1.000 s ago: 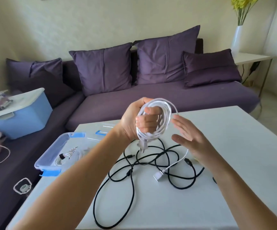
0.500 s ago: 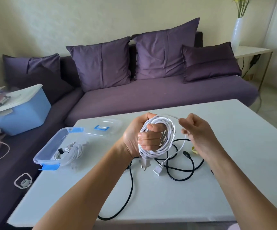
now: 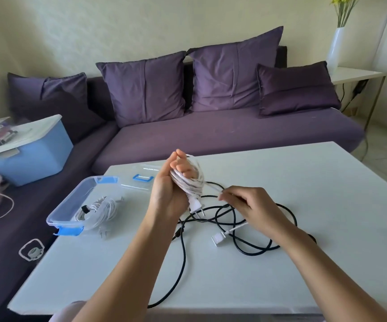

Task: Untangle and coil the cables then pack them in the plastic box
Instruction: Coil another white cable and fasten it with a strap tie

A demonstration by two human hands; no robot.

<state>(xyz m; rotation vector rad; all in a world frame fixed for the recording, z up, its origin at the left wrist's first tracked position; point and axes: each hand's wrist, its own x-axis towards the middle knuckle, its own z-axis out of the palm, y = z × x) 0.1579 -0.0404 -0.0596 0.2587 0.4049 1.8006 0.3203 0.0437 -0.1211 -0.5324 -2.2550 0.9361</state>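
With the left hand (image 3: 168, 196) loosely holding the white cable coil (image 3: 189, 180) and the right hand (image 3: 249, 205) pinching its tail, loops could slip off and snag the black cable (image 3: 232, 219) on the desk (image 3: 304, 182).

Bright soft daylight; wide-angle edges bowed, slight blur

One head camera, looking forward and down

It sits above and behind the left hand (image 3: 169, 194) and right hand (image 3: 250, 205), close to them; the table (image 3: 304, 205) spreads under both, and the sofa (image 3: 211, 133) lies beyond.
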